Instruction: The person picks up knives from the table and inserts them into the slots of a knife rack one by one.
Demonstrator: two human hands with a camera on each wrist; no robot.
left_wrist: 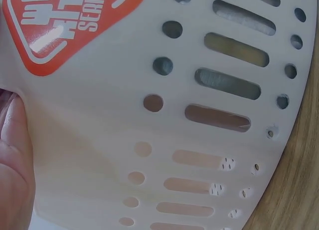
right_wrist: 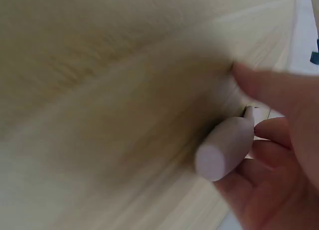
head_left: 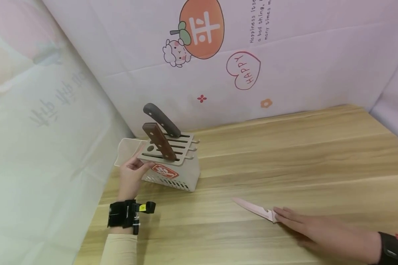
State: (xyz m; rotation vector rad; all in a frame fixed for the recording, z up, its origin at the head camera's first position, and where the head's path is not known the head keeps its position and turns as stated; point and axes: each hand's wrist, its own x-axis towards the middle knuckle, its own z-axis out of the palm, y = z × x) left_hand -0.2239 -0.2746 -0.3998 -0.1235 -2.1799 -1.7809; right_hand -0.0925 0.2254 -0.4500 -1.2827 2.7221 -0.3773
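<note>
Surface (head_left: pixel 285 154) carries knife holder (head_left: pixel 192 175), left hand (head_left: pixel 132 175) gripping its edge. Right hand (head_left: pixel 333 232) at handle (right_wrist: pixel 229 144) of pink knife (head_left: pixel 253 208), right of holder; whether gripping, cannot tell. Knife pick-up seems current step; next calls for secure hold.

Knives (head_left: pixel 253 209): three; two in the block (head_left: pixel 194 175), one outside it. Blocks: one. Hooks (head_left: pixel 190 157): three. Red label (head_left: pixel 166 171): one. Hands (head_left: pixel 132 175): two. Wrist straps (head_left: pixel 119 214): two. Table (head_left: pixel 305 154): one. Rear wall (head_left: pixel 305 73): one heart (head_left: pixel 243 70), two small flowers (head_left: pixel 202 96).
</note>
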